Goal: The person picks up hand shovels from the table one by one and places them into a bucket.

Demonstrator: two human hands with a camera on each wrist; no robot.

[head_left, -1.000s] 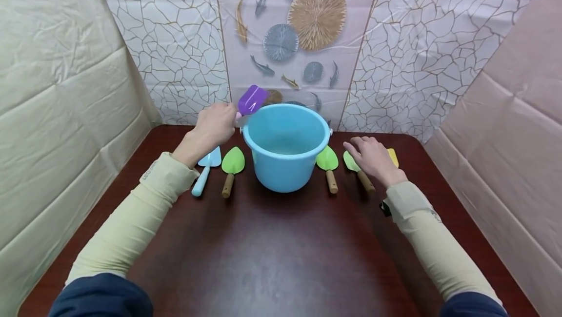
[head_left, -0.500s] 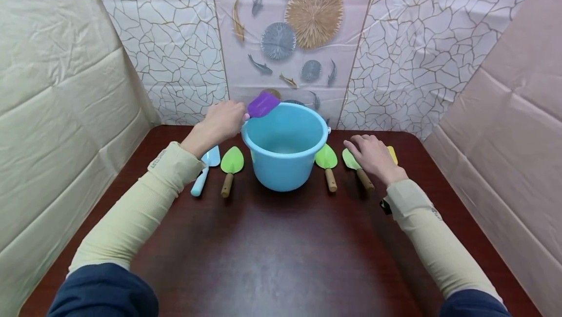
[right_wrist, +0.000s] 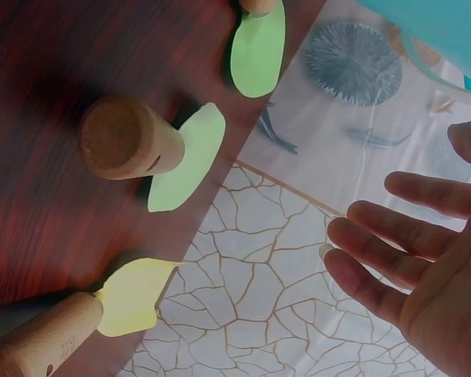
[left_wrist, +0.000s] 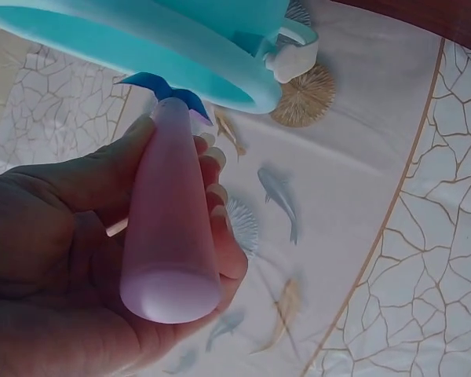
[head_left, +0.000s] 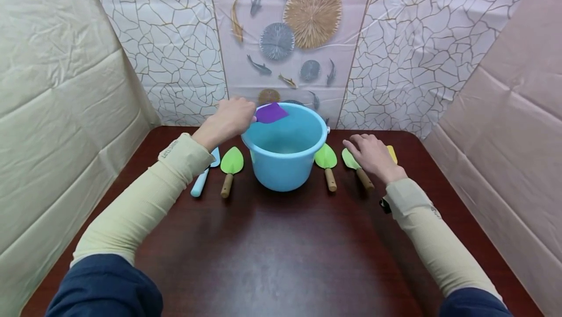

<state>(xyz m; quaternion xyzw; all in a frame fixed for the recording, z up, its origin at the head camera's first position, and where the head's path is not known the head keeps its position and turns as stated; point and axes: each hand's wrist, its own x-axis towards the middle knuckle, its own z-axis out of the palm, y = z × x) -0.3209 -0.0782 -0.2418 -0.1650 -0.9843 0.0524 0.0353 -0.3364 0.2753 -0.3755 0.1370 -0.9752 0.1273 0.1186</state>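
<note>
My left hand [head_left: 230,118] grips a toy shovel by its pink tapered handle [left_wrist: 171,220]. The shovel's purple blade [head_left: 270,112] hangs over the left rim of a light blue bucket [head_left: 283,168]. In the left wrist view the thumb and fingers wrap the handle, and the bucket's rim lies beyond the blade. My right hand [head_left: 373,156] hovers with loose, spread fingers and holds nothing. Beneath it lies a green trowel with a wooden handle [head_left: 365,179]. A yellow trowel [right_wrist: 137,297] is partly hidden by that hand in the head view.
Left of the bucket lie a green trowel [head_left: 231,161] with a wooden handle and a light blue trowel [head_left: 200,183], partly covered by the left forearm. Right beside the bucket is another green trowel [head_left: 325,157]. All rest on a dark red-brown table [head_left: 272,248], walled by hanging cloth [head_left: 171,39].
My left hand has moved right toward the bucket, and the purple blade has swung lower, from beside the rim to over its opening. The right hand has stayed nearly still.
</note>
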